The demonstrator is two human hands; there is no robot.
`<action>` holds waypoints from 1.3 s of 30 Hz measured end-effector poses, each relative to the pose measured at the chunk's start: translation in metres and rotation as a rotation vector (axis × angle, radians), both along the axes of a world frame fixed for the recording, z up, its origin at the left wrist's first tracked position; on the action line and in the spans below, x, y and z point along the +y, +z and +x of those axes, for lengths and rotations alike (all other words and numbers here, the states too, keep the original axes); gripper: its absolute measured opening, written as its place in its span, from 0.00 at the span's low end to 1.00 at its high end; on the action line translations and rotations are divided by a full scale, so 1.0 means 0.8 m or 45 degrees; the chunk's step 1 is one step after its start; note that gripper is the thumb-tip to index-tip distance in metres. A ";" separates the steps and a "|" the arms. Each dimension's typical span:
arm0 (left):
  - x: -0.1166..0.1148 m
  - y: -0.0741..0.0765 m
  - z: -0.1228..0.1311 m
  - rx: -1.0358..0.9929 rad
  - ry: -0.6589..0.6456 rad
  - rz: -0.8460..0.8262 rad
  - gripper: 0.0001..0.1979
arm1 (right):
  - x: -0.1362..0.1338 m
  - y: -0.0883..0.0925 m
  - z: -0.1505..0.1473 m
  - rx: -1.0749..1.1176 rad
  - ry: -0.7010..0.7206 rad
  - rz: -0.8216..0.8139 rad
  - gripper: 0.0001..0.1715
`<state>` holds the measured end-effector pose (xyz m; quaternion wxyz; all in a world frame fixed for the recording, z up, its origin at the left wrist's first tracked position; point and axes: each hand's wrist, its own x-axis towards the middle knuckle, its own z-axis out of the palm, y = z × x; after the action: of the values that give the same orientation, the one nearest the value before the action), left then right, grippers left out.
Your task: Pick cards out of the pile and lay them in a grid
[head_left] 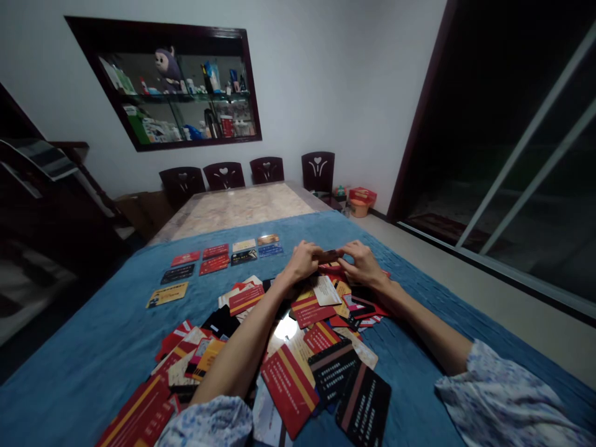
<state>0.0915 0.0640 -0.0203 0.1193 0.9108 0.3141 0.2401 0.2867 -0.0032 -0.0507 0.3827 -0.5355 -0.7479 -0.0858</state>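
Above the far side of a loose heap of plastic cards, my left hand (303, 261) and my right hand (362, 263) pinch a dark card (328, 255) between them, one at each end. It is seen nearly edge-on, so its print is hidden. Beneath my wrists the heap mixes a red card with a yellow stripe (289, 388), black cards (363, 403), a white card (326, 290) and others, overlapping at all angles. Left of my hands, several cards lie in short rows, among them a yellow card (167, 294), a blue card (270, 249) and a black card (177, 274).
A blue cloth (107, 335) covers the near part of the table; bare marble tabletop (242, 208) shows beyond it. Dark chairs (318, 172) stand at the far end. A wall shelf (195, 96) holds bottles and a plush toy. An orange bucket (359, 207) sits on the floor.
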 end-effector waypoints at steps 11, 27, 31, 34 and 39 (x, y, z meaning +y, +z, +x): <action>-0.002 -0.001 0.007 -0.413 -0.004 -0.358 0.18 | 0.000 -0.009 -0.003 0.055 0.039 -0.133 0.08; -0.002 0.003 0.005 -0.499 0.011 -0.379 0.06 | -0.005 0.001 -0.005 -0.103 -0.181 -0.116 0.15; -0.004 0.005 0.004 -0.475 0.037 -0.326 0.07 | -0.010 0.006 -0.004 -0.263 -0.228 -0.120 0.17; -0.004 0.004 0.004 -0.457 0.059 -0.310 0.12 | -0.011 0.007 -0.004 -0.328 -0.258 -0.120 0.18; -0.006 -0.001 0.003 -0.374 0.038 -0.238 0.26 | -0.012 0.008 -0.004 -0.433 -0.293 -0.126 0.18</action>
<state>0.0943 0.0593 -0.0212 0.2447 0.8460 0.3277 0.3422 0.2837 -0.0125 -0.0445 0.2119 -0.6135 -0.7388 -0.1811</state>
